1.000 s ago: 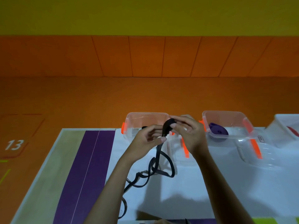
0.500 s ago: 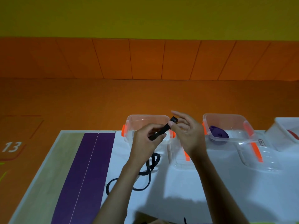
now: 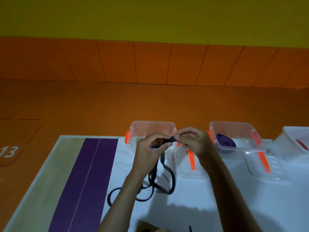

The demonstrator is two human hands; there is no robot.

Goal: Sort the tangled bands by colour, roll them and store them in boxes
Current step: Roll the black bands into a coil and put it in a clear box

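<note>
A long black band [image 3: 164,166] hangs from both my hands and trails in loops over the white table [image 3: 192,206]. My left hand [image 3: 150,149] grips it from below. My right hand [image 3: 192,141] pinches its upper end between thumb and fingertips. Both hands are raised in front of a clear box [image 3: 151,129] with orange clips. A second clear box [image 3: 234,136] to the right holds a rolled purple band [image 3: 224,143].
Two clear lids [image 3: 192,166] [image 3: 265,166] with orange clips lie on the table before the boxes. A white box [image 3: 296,143] with something red inside stands at the far right. A purple stripe [image 3: 85,181] runs down the table's left side. Orange floor lies beyond.
The hands have kept working the black band's end between them. More band now lies spread in loops on the table, and the hanging part has swung to the right.
</note>
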